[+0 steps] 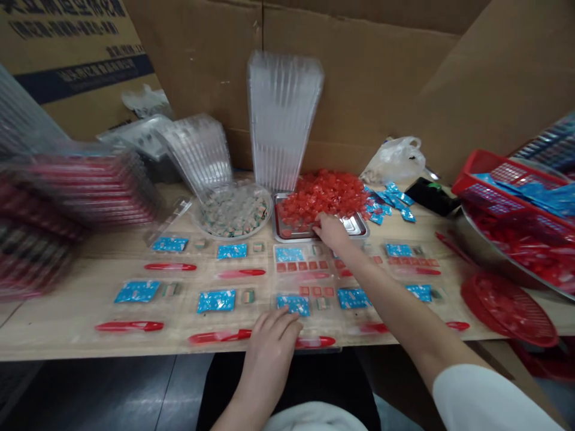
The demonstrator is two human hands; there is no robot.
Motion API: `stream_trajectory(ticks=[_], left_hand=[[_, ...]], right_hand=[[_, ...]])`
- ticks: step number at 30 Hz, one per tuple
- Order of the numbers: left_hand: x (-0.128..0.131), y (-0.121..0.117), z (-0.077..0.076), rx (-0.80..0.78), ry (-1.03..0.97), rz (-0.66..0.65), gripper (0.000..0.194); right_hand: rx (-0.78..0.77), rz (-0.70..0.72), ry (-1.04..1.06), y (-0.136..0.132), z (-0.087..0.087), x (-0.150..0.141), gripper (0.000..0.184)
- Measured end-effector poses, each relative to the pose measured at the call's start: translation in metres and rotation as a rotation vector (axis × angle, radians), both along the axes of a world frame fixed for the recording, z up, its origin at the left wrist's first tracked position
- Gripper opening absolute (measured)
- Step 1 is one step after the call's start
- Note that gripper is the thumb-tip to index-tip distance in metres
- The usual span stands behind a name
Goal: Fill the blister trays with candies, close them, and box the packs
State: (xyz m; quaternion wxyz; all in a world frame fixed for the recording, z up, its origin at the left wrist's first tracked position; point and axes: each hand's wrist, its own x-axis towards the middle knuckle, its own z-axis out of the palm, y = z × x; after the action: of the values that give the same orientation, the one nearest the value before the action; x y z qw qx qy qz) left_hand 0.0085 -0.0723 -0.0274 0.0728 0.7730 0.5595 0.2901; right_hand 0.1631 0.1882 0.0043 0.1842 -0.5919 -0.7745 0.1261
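My right hand (331, 232) reaches to the front of a metal tray (354, 227) heaped with small red square pieces (330, 191). Its fingers are bent together at the pile, and what they grip is hidden. Below it, my left hand (275, 341) lies palm down with fingers stretched over the front of a clear plastic tray. Its fingertips are by a blue packet (294, 305) and a red pen-shaped item (317, 342). Just above that packet lie three red squares (317, 291). In the tray behind, a row of red squares (302, 266) sits under another blue packet (290, 254).
More clear trays with blue packets (137, 291) and red pen-shaped items line the table. Behind stand a bowl of small striped pieces (236, 212) and stacked clear trays (283, 120). Filled stacks (94, 185) are left; a red basket (485, 173) and red sieve (507, 305) are right.
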Motion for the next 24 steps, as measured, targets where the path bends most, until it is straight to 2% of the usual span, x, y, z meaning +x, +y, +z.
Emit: stream_trajectory(ticks=[2, 4, 6, 8, 10, 12, 15, 19, 24], left_hand=[[-0.001, -0.001, 0.002, -0.010, -0.008, -0.012, 0.026], [-0.004, -0.002, 0.003, -0.021, -0.018, -0.022, 0.027], [-0.007, -0.003, 0.005, -0.018, -0.034, -0.012, 0.026], [-0.009, -0.003, 0.005, -0.021, -0.044, 0.000, 0.025], [-0.009, -0.003, 0.006, -0.035, -0.043, -0.002, 0.024], [-0.007, -0.002, 0.007, -0.055, -0.034, 0.001, 0.023], [-0.005, -0.001, 0.008, -0.057, -0.032, 0.013, 0.022], [-0.004, -0.001, 0.005, -0.035, -0.047, 0.019, 0.020], [-0.006, 0.001, 0.004, -0.052, -0.074, 0.009, 0.019]], right_hand=[[-0.023, 0.009, 0.030, -0.003, -0.003, 0.001, 0.020], [-0.058, 0.075, 0.089, -0.023, 0.001, 0.007, 0.021], [-0.098, 0.254, 0.176, -0.054, 0.013, 0.012, 0.021], [-0.113, 0.502, 0.217, -0.087, 0.025, 0.009, 0.019], [-0.089, 0.690, 0.124, -0.115, 0.032, -0.002, 0.018], [-0.049, 0.787, -0.033, -0.133, 0.031, -0.016, 0.016], [0.021, 0.776, -0.174, -0.143, 0.021, -0.028, 0.017], [0.118, 0.733, -0.187, -0.148, 0.011, -0.029, 0.022], [0.083, 0.760, -0.250, -0.153, 0.014, -0.029, 0.013]])
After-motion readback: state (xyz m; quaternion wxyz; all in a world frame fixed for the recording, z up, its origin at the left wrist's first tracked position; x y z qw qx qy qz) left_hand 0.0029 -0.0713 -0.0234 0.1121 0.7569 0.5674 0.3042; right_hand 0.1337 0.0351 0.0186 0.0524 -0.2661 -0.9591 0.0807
